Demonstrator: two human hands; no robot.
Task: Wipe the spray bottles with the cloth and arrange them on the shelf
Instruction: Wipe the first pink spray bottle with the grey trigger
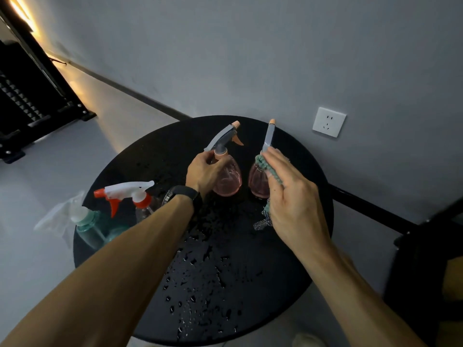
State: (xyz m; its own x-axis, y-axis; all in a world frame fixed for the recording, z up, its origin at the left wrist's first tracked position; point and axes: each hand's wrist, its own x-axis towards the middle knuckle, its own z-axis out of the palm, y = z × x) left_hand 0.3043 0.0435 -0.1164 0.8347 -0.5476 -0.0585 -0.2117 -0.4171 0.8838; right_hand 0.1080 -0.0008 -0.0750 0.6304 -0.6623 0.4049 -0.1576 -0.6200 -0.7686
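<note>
Two pink spray bottles with grey heads and peach nozzles stand at the back of a round black table [160, 151]. My left hand [204, 170] grips the neck of the left pink bottle [228, 180]. My right hand [293, 196] presses a teal cloth [269, 169] against the upper side of the right pink bottle [258, 181]; a checkered corner of the cloth hangs below my palm. At the table's left edge stand a clear bottle with a white and red trigger [135, 196] and a teal bottle with a clear head [85, 221], both untouched.
Water drops [200, 279] are scattered over the near half of the table top. A wall with a white socket [329, 122] rises right behind the table. A dark rack [32, 96] stands at far left, dark furniture [426, 259] at right.
</note>
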